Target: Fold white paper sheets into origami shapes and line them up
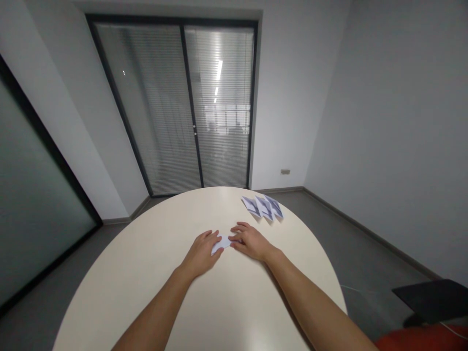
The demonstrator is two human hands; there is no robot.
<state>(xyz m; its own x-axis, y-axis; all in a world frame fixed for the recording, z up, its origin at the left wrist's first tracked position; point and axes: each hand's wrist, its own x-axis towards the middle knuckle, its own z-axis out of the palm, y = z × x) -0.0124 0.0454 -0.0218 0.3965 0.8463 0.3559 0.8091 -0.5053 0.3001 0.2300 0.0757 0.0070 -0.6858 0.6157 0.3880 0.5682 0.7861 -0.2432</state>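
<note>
A small piece of white paper (pixel 221 243), apparently folded, lies on the table between my hands. My left hand (pixel 202 252) grips its left end, with the fingertips over the far side and the thumb at the near edge. At the opposite end, my right hand (pixel 253 241) has its thumb and fingers on the paper, some fingers spread above it. My fingers cover both ends, so its full shape is hidden.
The round cream table (pixel 153 273) fills the lower middle. Several creased printed papers (pixel 264 208) overlap in a row near its far right edge. A black flat object (pixel 433 298) and something red (pixel 420 339) are at lower right. Behind stands a glass partition with blinds (pixel 161 107).
</note>
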